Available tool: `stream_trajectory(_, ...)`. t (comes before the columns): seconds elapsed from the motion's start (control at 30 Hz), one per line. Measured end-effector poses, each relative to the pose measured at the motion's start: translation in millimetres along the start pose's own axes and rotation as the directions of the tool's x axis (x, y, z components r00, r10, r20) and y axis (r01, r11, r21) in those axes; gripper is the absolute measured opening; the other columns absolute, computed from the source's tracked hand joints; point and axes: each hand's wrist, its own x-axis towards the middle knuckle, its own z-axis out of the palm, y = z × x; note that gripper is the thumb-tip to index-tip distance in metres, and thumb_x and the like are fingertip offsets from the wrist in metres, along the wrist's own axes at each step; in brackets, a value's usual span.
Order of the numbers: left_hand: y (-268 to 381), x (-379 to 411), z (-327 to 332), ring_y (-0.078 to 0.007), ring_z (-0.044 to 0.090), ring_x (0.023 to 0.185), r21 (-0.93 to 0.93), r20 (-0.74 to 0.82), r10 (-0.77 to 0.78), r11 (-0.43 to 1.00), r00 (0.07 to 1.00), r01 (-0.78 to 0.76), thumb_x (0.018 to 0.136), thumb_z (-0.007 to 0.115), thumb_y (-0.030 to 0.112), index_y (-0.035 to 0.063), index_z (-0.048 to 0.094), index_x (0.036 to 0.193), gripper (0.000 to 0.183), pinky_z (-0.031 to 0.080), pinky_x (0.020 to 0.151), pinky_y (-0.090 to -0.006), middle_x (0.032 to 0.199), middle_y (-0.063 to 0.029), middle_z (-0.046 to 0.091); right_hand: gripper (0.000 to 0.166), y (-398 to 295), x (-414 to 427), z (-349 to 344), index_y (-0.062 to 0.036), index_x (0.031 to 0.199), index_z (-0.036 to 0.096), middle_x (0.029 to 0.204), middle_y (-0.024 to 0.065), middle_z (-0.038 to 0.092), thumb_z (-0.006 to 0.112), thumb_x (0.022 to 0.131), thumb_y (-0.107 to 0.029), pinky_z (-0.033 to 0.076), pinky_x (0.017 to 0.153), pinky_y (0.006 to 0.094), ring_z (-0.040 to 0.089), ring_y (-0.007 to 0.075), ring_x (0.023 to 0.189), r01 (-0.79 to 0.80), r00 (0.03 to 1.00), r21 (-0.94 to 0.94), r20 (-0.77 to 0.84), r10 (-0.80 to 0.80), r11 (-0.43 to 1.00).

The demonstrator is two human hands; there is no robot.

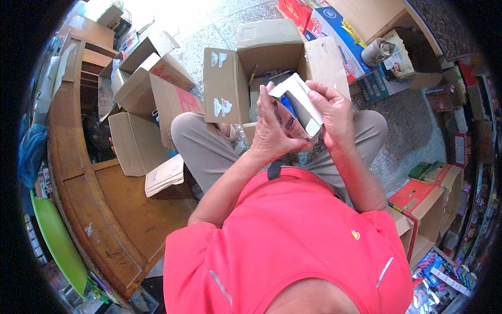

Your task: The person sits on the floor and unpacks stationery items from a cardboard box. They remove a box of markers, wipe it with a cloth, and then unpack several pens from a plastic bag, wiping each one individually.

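Note:
I hold a small printed paperboard carton (301,99) over a large open cardboard box (270,36). The carton's white flaps stand open, and something blue (287,104) shows inside. My left hand (270,131) cups its pinkish printed side, with the thumb along the lower edge. My right hand (333,108) grips the white side from the right with thumb and fingers. Inside the large box lie a thin yellow stick (253,74) and small items that I cannot make out. The carton and my hands hide part of that box.
More open cardboard boxes (174,106) stand at the left beside a brown wooden cabinet (117,196). A blue-and-white carton (333,37), a clear container (377,52) and stacked cartons (421,194) are at the right, with crowded shelves (480,188) beyond.

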Motion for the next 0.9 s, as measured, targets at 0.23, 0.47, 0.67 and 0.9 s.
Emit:
stream_trajectory(0.23,1,8,-4,-0.0431,0.031,0.128,0.048,0.047,0.026,0.998,0.999,-0.028,0.045,0.090,0.030,0.0035,-0.001,0.143,0.137,0.032,0.107,-0.0450,0.143,-0.0267,0.020,0.023,-10,-3,-3,0.0027,0.107,0.064,0.095,0.0077,0.067,0.063,0.087,-0.008,0.051,0.072,0.0212,0.062,0.0089,0.080,0.025,0.998,-0.076,0.064,-0.020,0.997)
stream_trajectory(0.47,-3,20,-22,-0.0448,0.036,0.126,0.062,0.159,0.187,0.978,0.969,-0.199,0.054,0.084,0.025,0.0155,0.028,0.130,0.095,0.044,0.097,-0.0487,0.140,-0.0249,0.025,0.025,-3,-4,-2,0.0010,0.107,0.065,0.092,0.0051,0.067,0.067,0.086,-0.013,0.049,0.070,0.0207,0.059,0.0070,0.077,0.093,0.990,-0.240,0.128,-0.064,0.966)
stream_trajectory(0.67,-6,17,-23,-0.0454,0.041,0.122,0.133,0.199,0.158,0.973,0.967,-0.187,0.056,0.083,0.025,0.0135,0.040,0.121,0.079,0.045,0.095,-0.0481,0.139,-0.0246,0.026,0.026,5,-4,-4,0.0013,0.106,0.064,0.091,0.0048,0.066,0.068,0.085,-0.012,0.049,0.069,0.0206,0.059,0.0070,0.077,0.048,0.993,-0.233,0.116,-0.021,0.971)
stream_trajectory(0.9,-12,16,-21,-0.0489,0.039,0.124,0.105,0.189,0.187,0.972,0.964,-0.210,0.056,0.085,0.028,0.0121,0.038,0.119,0.080,0.044,0.096,-0.0474,0.142,-0.0311,0.024,0.034,12,-2,-5,0.0020,0.112,0.060,0.094,0.0076,0.065,0.071,0.081,-0.007,0.051,0.072,0.0230,0.061,0.0094,0.082,-0.008,0.992,-0.200,0.124,0.033,0.980)
